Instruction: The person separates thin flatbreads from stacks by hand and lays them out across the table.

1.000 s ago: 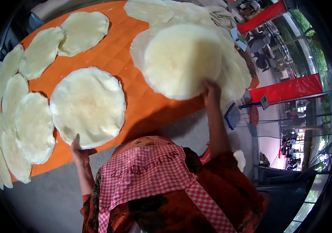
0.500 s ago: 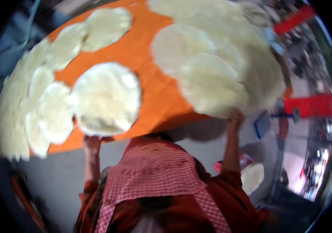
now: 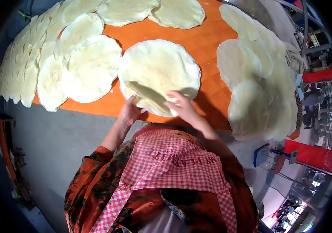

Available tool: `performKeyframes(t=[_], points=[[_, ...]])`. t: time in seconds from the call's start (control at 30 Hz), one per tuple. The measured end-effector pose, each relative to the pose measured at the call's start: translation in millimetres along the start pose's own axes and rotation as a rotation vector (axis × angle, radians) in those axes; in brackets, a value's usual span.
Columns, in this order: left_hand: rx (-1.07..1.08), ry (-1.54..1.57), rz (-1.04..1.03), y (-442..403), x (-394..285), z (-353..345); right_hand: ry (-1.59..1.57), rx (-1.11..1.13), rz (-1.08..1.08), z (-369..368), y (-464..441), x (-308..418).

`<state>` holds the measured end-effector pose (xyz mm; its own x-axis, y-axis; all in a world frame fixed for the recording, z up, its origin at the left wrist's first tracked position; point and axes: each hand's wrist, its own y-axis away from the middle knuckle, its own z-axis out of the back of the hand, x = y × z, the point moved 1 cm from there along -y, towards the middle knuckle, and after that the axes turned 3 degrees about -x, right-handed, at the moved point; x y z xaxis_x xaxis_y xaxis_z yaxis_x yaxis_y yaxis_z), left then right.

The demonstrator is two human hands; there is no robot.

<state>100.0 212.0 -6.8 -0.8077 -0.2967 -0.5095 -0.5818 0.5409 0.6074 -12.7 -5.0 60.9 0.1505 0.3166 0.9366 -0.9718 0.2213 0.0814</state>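
A round, pale flatbread (image 3: 162, 64) lies on a pile in the middle of the orange table. Its near edge is raised and folded, with a shadow at the fold. My left hand (image 3: 129, 112) is closed on the near left rim, some fingers hidden beneath it. At the near right rim, my right hand (image 3: 184, 108) has thumb and fingers closed on the raised edge. The hands are apart, with the folded flap between them.
More flatbread piles (image 3: 92, 70) overlap on the left, others (image 3: 131, 9) lie at the far edge. Thin, translucent sheets (image 3: 266, 93) cover the right side of the orange table (image 3: 208, 62). Grey floor (image 3: 65, 136) shows below. A blue-framed stand (image 3: 261, 155) stands at right.
My right hand has left the thin sheets on the right and come to the middle flatbread. My left hand stays at its near rim. The view has shifted, and the near edge is now folded up.
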Motion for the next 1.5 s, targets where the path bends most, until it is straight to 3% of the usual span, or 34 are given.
performKeyframes(t=[0.07,0.17,0.27,0.43,0.53,0.63,0.73,0.77,0.9,1.0,1.1,1.2,1.3,1.33,1.37,1.43,1.5], points=[[0.029,-0.021,0.015,10.3,-10.8,-8.3,0.136,0.152,0.034,-49.2,-39.8,-5.6],[0.062,0.021,0.059,14.7,-15.1,-1.5,0.057,0.323,-0.178,-69.2,-60.6,-7.5],[0.054,-0.038,0.073,10.4,-14.0,9.1,0.068,0.172,-0.074,-73.1,-58.4,-22.1],[0.035,-0.033,0.105,2.6,-15.6,16.6,0.151,-0.005,-0.143,-71.5,-54.5,-19.8],[0.013,-0.059,0.115,-5.7,-13.7,21.8,0.203,-0.015,-0.093,-71.7,-53.8,-23.2],[0.012,-0.038,0.121,-7.0,-15.2,23.3,-0.002,0.136,-0.119,-69.5,-53.8,-26.7],[0.021,-0.045,0.109,-13.5,-10.6,32.9,0.023,0.174,-0.347,-69.0,-61.8,3.2],[0.025,-0.040,0.091,-11.4,-11.7,30.0,0.034,0.179,-0.283,-72.4,-62.7,1.7],[0.005,-0.045,0.091,-9.0,-14.5,25.9,0.309,0.034,-0.094,-90.7,-61.7,-4.2],[0.028,-0.049,0.087,-11.8,-12.6,31.3,0.544,0.047,-0.028,-93.0,-58.0,16.2],[0.147,0.216,0.153,-0.8,-24.0,18.6,0.663,-0.046,0.007,-98.5,-57.8,-2.8],[0.157,0.277,0.140,12.9,-33.6,7.9,0.655,-0.092,-0.001,-95.9,-57.8,-9.7],[0.000,-0.098,0.066,-7.0,-14.3,25.9,0.488,-0.056,-0.040,-96.2,-58.3,15.1],[-0.031,-0.094,0.057,-15.6,-7.0,29.3,0.440,-0.142,0.115,-101.8,-56.5,-14.8],[-0.062,-0.090,0.047,-24.7,0.4,32.5,0.825,-0.032,0.188,-84.0,-61.6,15.0],[-0.110,-0.180,-0.040,-28.8,-2.2,36.9,0.486,-0.187,-0.045,-61.1,-94.7,-13.1],[-0.184,-0.201,-0.024,-5.6,-25.9,19.0,0.531,-0.424,-0.148,23.5,-125.7,25.6]])
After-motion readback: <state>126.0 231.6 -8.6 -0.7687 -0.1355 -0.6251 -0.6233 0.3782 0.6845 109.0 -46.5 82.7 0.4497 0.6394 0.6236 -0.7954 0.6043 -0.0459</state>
